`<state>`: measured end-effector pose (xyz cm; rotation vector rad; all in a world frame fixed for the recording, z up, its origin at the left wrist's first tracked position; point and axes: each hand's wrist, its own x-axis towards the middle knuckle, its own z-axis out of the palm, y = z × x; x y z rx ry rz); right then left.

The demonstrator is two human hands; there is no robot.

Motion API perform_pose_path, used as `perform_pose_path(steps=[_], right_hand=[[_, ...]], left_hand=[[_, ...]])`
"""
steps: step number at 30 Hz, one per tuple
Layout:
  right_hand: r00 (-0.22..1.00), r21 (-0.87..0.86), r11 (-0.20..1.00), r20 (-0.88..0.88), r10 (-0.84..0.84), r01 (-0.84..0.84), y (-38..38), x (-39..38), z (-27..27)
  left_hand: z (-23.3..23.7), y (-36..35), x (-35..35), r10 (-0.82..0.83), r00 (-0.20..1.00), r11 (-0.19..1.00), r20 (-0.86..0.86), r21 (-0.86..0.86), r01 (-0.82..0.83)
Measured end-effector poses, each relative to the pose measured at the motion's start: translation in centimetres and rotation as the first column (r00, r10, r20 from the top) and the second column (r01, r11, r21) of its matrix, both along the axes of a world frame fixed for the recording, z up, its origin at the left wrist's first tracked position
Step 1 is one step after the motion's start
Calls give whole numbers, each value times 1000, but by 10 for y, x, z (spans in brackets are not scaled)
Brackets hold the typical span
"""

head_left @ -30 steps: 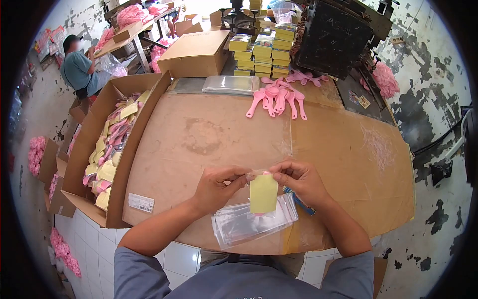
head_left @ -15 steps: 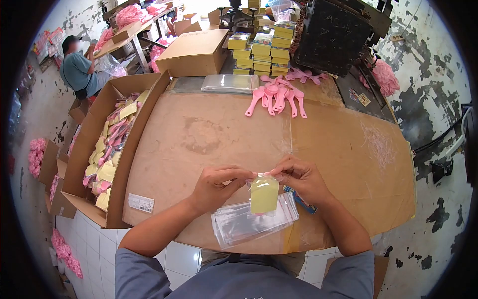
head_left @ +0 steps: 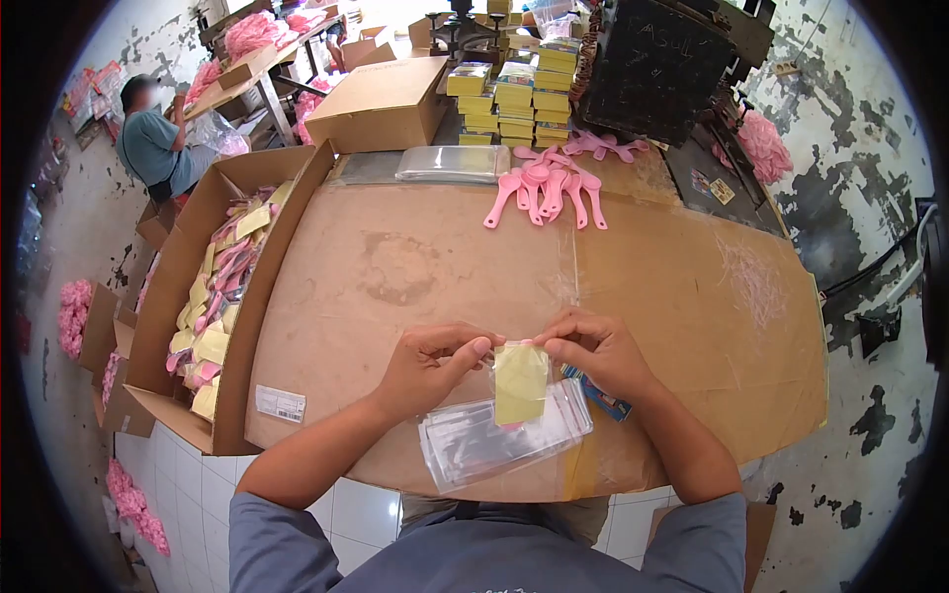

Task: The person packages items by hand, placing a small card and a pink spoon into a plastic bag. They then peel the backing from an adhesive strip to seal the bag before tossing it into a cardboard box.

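Note:
Between my two hands hangs a small clear plastic bag [head_left: 521, 390] with a yellow card inside; a bit of pink shows at its lower end. My left hand [head_left: 435, 368] pinches the bag's upper left edge with thumb and fingers. At the upper right edge, my right hand [head_left: 597, 354] is closed on the same bag. Under it lies a stack of flat clear bags [head_left: 484, 450] near the table's front edge. Partly covered by my right hand and wrist, a blue printed card [head_left: 605, 400] lies beside the stack.
Pink spoons [head_left: 549, 188] are heaped at the back of the cardboard-covered table [head_left: 682, 326]. Behind them stand stacks of yellow cards [head_left: 516, 104] and a closed carton [head_left: 381, 99]. A long open box [head_left: 287, 287] of packed bags stands left. A co-worker [head_left: 153, 143] sits far left.
My left thumb has lifted and straightened along the bag's top edge. The bag has shifted slightly left and its card faces me flatter. Both hands stay in nearly the same place.

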<state>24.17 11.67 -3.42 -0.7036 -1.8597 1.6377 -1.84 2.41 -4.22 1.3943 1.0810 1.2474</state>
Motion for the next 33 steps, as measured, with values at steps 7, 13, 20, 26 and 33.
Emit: perform_pose_path(steps=[7,13,20,26,33], right_hand=[[1000,-142,990,-19,-24,21,-4,-3,-3],[1000,-157,987,11,-13,15,-4,-2,1],[999,-153,988,17,-30,32,-3,-1,-4],[999,-104,994,20,-35,37,-2,0,-5],[1000,-86,996,-8,-20,19,-2,-2,-3]], left_hand=[[0,1,3,24,996,981,91,-193,-6],[-4,2,0,-18,992,974,124,-220,45],[-2,3,2,-12,989,971,146,-235,47],[2,3,3,1,990,970,141,-242,33],[1,4,2,-7,986,971,166,-234,46]])
